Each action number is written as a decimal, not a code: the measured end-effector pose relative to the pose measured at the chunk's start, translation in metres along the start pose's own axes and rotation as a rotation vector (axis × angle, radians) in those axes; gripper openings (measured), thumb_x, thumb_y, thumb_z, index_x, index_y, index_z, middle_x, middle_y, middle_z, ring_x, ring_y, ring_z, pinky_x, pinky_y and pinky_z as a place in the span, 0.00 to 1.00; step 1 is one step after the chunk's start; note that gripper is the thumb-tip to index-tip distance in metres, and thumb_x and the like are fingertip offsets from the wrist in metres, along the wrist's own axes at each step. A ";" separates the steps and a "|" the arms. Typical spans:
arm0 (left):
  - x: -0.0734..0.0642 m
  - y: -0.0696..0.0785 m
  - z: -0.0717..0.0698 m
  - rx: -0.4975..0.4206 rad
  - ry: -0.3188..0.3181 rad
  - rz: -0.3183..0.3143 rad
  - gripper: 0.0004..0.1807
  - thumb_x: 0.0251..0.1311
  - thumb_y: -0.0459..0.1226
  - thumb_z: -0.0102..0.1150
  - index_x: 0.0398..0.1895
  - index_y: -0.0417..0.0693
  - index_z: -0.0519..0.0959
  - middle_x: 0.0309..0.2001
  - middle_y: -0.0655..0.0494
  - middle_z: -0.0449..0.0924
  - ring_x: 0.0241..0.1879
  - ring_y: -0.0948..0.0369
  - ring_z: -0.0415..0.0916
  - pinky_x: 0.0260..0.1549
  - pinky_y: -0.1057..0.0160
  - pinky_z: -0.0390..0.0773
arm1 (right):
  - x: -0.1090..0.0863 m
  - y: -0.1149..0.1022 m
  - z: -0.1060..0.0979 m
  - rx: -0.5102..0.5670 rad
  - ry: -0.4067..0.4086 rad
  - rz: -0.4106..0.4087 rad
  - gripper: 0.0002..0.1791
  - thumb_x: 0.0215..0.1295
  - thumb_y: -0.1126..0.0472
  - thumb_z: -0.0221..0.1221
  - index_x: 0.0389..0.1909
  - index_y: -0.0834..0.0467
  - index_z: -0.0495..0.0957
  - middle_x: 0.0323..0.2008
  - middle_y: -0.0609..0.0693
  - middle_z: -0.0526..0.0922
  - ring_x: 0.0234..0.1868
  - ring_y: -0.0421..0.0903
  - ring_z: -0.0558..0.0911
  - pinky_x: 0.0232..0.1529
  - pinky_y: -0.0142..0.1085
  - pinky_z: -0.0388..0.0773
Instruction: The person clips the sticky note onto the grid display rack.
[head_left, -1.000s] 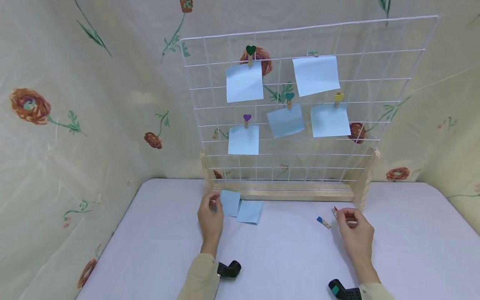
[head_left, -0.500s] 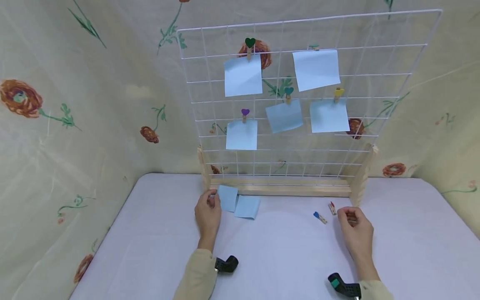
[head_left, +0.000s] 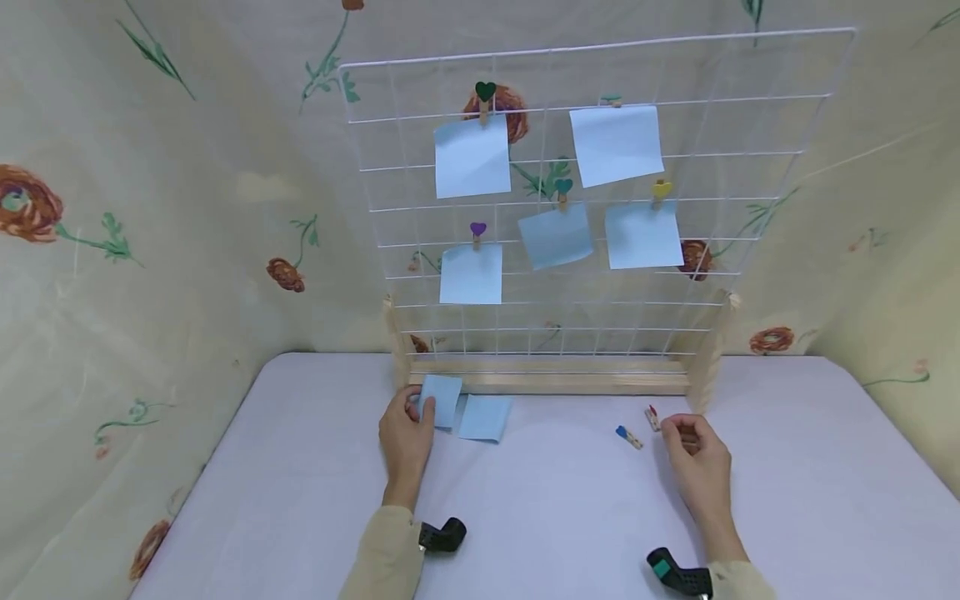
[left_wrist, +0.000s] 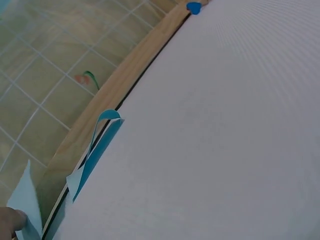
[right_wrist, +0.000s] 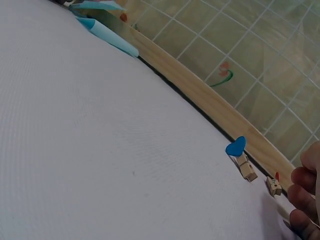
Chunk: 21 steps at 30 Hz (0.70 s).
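Note:
My left hand (head_left: 405, 442) pinches the edge of a light blue paper note (head_left: 442, 398) in front of the wooden stand. In the left wrist view, a thumb (left_wrist: 12, 220) lies against that note. A second blue note (head_left: 485, 418), curled up off the cloth, lies beside it. At the right, my right hand (head_left: 697, 462) hovers low with loosely bent fingers and no thing visible between them. Just left of its fingertips lies a small wooden clothespin with a red top (right_wrist: 274, 185). A clothespin with a blue heart (right_wrist: 242, 159) lies a little further left.
A white wire grid (head_left: 555, 329) leans upright in a wooden stand (head_left: 577, 383) at the back of the white table (head_left: 540, 517). Several blue notes hang on it from heart-topped clothespins, among them one with a purple heart (head_left: 477, 229).
My left hand has closed its thumb onto the left note, which tilts slightly. The right hand has come away from the red-topped clothespin, which lies on the table. The head view shifted somewhat.

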<state>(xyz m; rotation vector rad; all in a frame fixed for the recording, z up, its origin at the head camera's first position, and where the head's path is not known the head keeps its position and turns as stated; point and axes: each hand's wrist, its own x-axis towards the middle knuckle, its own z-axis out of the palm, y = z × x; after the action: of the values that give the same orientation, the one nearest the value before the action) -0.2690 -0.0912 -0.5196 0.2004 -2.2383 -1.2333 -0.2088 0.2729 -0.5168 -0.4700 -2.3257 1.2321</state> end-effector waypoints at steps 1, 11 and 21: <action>0.000 0.000 -0.001 0.001 -0.003 0.003 0.12 0.54 0.35 0.65 0.42 0.44 0.81 0.17 0.54 0.68 0.19 0.63 0.61 0.21 0.65 0.61 | -0.001 0.000 0.001 -0.003 -0.004 -0.002 0.12 0.67 0.54 0.55 0.42 0.58 0.77 0.36 0.49 0.80 0.31 0.26 0.72 0.34 0.17 0.68; 0.000 -0.001 0.000 0.005 -0.015 0.007 0.12 0.52 0.32 0.66 0.41 0.43 0.81 0.20 0.53 0.70 0.21 0.62 0.64 0.24 0.65 0.64 | -0.001 0.001 0.002 -0.008 -0.025 -0.026 0.12 0.67 0.54 0.55 0.42 0.58 0.78 0.36 0.50 0.80 0.30 0.26 0.73 0.33 0.16 0.69; 0.001 -0.003 0.001 -0.016 -0.016 0.039 0.10 0.54 0.33 0.64 0.40 0.46 0.81 0.24 0.54 0.71 0.24 0.62 0.64 0.23 0.66 0.64 | 0.000 0.002 0.003 -0.006 -0.041 -0.041 0.12 0.67 0.54 0.55 0.42 0.58 0.77 0.36 0.50 0.80 0.29 0.26 0.72 0.32 0.17 0.68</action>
<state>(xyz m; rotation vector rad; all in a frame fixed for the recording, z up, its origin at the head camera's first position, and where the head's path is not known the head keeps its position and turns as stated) -0.2706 -0.0924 -0.5222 0.1404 -2.2345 -1.2349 -0.2097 0.2720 -0.5196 -0.4002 -2.3620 1.2271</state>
